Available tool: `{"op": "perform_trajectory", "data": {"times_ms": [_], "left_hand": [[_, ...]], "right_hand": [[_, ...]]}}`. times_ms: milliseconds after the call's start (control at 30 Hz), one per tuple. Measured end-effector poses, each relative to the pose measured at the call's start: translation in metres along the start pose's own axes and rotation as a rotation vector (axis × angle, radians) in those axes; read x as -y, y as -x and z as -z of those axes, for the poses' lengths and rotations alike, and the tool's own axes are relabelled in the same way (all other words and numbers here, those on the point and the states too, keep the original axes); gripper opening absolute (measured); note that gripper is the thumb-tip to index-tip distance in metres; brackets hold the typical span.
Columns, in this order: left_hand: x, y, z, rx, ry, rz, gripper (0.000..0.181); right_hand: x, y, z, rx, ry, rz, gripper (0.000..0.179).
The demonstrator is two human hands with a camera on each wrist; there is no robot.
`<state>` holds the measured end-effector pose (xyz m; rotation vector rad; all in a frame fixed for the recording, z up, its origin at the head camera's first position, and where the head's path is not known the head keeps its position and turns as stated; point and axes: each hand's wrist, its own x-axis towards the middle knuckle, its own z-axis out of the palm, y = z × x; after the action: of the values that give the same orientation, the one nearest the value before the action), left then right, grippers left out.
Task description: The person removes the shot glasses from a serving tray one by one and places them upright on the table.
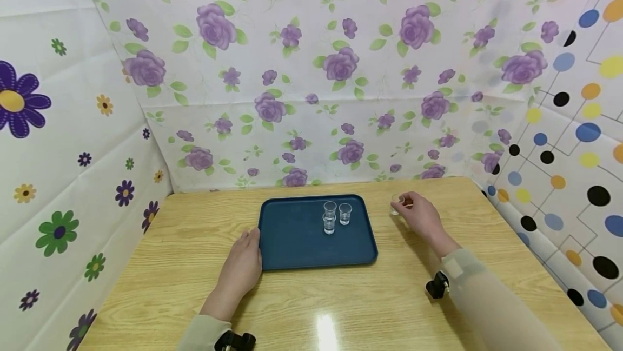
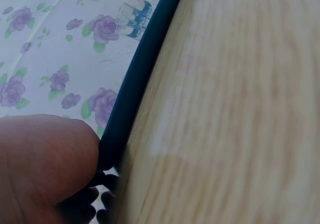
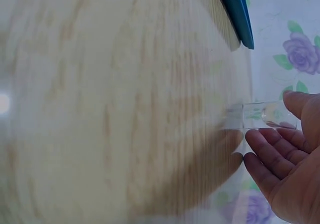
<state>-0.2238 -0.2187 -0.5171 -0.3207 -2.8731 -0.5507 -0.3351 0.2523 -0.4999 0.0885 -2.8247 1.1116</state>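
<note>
On the table lies a dark blue tray (image 1: 292, 240). My left hand (image 1: 242, 264) rests against its left edge; its fingertips are hard to make out. In the left wrist view the hand (image 2: 47, 166) touches the tray's rim (image 2: 135, 83). Towards the tray's right side stand clear shot glasses: one (image 1: 345, 214) at the right, and two (image 1: 329, 225) that overlap in the head view. Right of the tray, my right hand (image 1: 421, 216) pinches another clear shot glass (image 3: 265, 116) between thumb and fingers. Its base is at the tabletop.
A wood-grain table (image 1: 321, 302) spans the work area. Behind it hangs a rose-patterned cloth (image 1: 311, 70), with a flowered cloth (image 1: 73, 178) on the left and a dotted cloth (image 1: 574, 161) on the right.
</note>
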Motion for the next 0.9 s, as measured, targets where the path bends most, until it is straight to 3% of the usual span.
{"op": "perform_trajectory", "data": {"times_ms": [267,533,900], "left_hand": [[0.001,0.0,-0.002,-0.012,-0.007,-0.006,0.049],[0.0,0.0,0.0,0.004,-0.015,-0.005,0.049],[0.0,-0.001,0.0,-0.007,-0.01,-0.007,0.049]], "right_hand": [[0.0,-0.001,-0.001,0.013,-0.009,-0.017,0.051],[0.009,0.002,0.003,0.047,-0.035,-0.002,0.084],[0.04,0.011,0.004,-0.012,0.012,0.14,0.084]]}}
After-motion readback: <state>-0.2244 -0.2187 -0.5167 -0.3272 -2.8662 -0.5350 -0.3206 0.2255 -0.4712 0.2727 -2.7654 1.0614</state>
